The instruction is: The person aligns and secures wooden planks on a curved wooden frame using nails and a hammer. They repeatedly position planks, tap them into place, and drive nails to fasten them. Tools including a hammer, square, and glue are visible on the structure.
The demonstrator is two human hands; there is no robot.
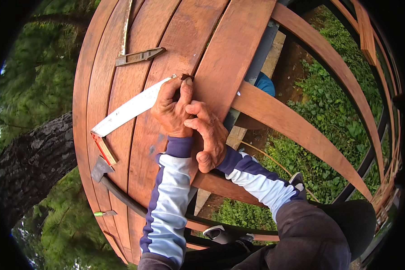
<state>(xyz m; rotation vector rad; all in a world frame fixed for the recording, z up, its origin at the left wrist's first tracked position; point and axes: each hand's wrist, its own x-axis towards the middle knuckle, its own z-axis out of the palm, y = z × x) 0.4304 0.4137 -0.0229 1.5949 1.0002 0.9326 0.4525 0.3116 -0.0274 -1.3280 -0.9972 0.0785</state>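
My left hand (173, 110) is closed over the wooden planks, its thumb and fingertips pinching a small dark brown piece (186, 77) at a gap between two boards. Most of that piece is hidden by the fingers, and its kind is unclear. My right hand (210, 137) rests against the left wrist, fingers loosely curled and apart from the thumb, with nothing seen in it. Beside the left hand lies a try square with a white blade (130, 108) and a reddish wooden stock (104, 148). Farther off on the planks is a hammer (139, 56) with a long, pale, worn handle.
An axe (102, 168) with a dark handle and a green-handled knife (105, 213) lie on the left planks (175, 49). To the right, bare wooden joists (301, 130) span gaps over green plants. A blue rounded shape (265, 84) shows beneath. A tree trunk (36, 157) stands left.
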